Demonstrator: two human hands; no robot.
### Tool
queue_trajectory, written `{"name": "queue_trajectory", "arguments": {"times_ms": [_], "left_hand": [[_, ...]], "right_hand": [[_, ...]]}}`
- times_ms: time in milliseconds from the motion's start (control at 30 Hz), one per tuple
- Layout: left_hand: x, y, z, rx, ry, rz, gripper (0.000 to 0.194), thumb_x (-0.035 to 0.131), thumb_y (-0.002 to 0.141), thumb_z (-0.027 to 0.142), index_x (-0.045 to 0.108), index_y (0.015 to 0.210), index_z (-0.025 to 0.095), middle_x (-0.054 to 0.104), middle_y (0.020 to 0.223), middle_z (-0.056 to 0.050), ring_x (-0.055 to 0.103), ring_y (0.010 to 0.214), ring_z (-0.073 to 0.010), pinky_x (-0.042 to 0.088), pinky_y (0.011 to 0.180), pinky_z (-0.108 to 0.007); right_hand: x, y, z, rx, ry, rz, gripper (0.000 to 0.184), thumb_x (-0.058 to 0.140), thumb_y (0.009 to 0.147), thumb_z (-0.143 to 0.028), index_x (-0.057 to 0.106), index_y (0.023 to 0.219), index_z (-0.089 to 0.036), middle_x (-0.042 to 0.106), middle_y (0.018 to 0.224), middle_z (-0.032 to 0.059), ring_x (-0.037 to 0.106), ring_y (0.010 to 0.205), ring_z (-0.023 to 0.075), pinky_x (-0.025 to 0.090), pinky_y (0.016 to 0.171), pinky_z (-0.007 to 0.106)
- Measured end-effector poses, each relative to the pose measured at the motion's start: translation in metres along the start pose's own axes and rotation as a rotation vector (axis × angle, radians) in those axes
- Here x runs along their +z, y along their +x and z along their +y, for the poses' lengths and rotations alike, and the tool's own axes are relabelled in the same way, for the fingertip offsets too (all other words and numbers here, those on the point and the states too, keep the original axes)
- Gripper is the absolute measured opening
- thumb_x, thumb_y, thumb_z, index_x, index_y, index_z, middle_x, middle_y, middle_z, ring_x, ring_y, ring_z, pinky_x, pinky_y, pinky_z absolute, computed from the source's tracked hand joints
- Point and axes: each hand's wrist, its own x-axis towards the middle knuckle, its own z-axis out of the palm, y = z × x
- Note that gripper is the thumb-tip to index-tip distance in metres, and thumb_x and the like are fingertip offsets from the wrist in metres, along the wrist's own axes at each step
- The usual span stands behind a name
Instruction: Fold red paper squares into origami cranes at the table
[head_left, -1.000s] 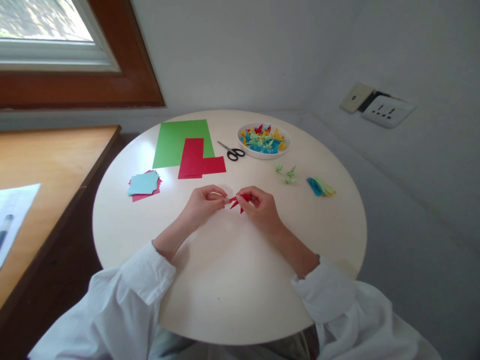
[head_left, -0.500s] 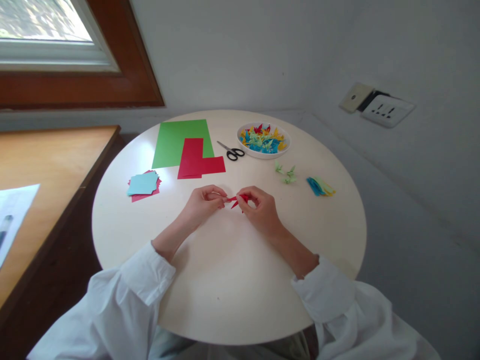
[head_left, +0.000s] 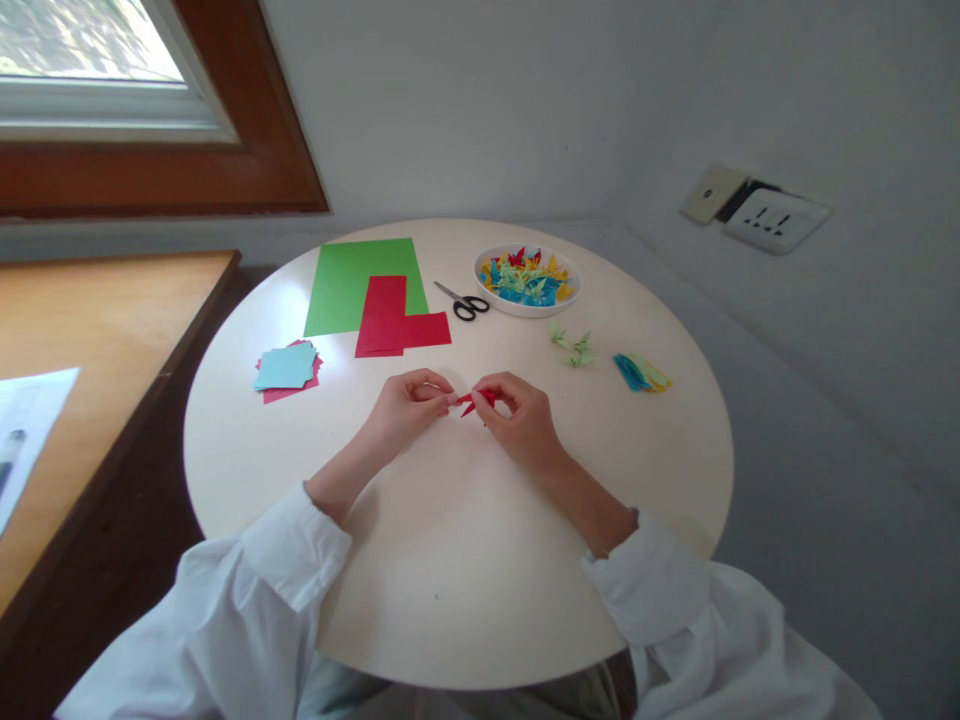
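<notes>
A small folded red paper crane (head_left: 469,410) is held between my hands over the middle of the round white table (head_left: 457,560). My left hand (head_left: 409,410) pinches one thin pointed end of it between thumb and fingertips. With thumb and forefinger, my right hand (head_left: 521,415) grips the crane's body, and those fingers hide part of it. Beyond the hands lie red paper pieces (head_left: 382,315) in an L shape, overlapping a green sheet (head_left: 337,285).
Scissors (head_left: 465,305) with black handles lie beside a white dish (head_left: 517,310) full of coloured paper cranes. Several pale green cranes (head_left: 577,350) and a bundle of blue and yellow folded papers (head_left: 637,373) sit right. Light blue squares (head_left: 285,367) are stacked over red ones left.
</notes>
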Motion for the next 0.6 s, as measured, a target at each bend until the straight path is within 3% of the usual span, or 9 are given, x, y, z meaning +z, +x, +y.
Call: {"name": "queue_trajectory", "arguments": {"times_ms": [600], "left_hand": [[0.0004,-0.001,0.0024,0.013,0.004,0.019,0.012,0.064,0.063,0.021,0.059,0.071,0.014,0.065,0.06,-0.002,0.057,0.054,-0.0115,0.039,0.05,-0.022]], "right_hand": [[0.0011,-0.0006,-0.0003,0.028,-0.017,0.012,0.005,0.055,0.072,-0.015,0.058,0.069,-0.017,0.063,0.069,0.002,0.057,0.062,0.012,0.048,0.06,0.025]]}}
